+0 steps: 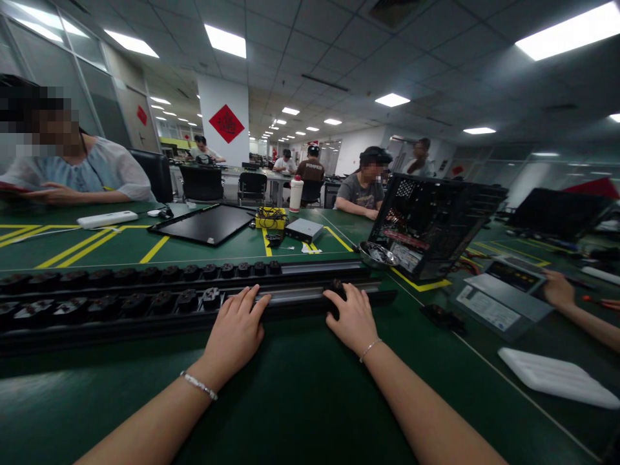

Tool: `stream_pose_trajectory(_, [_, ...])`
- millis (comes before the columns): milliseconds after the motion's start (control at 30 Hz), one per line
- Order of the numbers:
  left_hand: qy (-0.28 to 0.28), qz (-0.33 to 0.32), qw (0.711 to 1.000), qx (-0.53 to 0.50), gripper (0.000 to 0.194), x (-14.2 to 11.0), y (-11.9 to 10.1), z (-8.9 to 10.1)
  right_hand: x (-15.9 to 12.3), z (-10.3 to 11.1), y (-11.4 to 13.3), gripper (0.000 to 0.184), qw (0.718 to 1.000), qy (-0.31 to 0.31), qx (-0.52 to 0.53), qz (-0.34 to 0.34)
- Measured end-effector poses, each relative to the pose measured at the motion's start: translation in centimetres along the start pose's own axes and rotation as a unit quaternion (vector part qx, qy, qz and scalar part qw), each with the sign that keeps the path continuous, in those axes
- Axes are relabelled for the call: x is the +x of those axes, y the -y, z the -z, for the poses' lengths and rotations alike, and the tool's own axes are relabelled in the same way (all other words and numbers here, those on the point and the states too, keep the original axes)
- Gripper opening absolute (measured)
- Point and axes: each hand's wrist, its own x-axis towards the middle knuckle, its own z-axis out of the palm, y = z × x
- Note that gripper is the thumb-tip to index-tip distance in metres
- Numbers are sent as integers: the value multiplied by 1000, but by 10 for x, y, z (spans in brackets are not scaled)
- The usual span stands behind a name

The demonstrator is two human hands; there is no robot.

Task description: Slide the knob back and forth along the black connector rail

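Two long black rails [320, 298] lie side by side on the green tabletop [290, 400], running from the left edge to past the middle. Dark round pieces [133, 303] line their left part in two rows, a few with paler tops. Beyond them, a flat black panel [206, 225] lies near a white oblong item [107, 219]. The left hand [237, 323] is over the nearer rail at the right end of its row, its grip released, fingers spread and slightly bent. Farther back are a yellow bundle with black cable [270, 217], a white bottle [296, 194] and a grey box [303, 229]. The right hand [352, 315] touches a small dark piece [335, 286] at the same rail; whether its grip is clenched on it I cannot tell. Next come a metal bowl [378, 254], an open computer case [431, 223], a grey metal unit [504, 300] with another person's hand [558, 289] at its right side, and a white slab [557, 378].
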Motion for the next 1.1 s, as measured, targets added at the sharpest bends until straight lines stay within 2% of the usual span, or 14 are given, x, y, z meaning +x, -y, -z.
stream_pose_trajectory(1100, [2, -4, 1000, 11, 50, 0, 1, -1, 3, 6, -2, 41, 1000, 7, 19, -3])
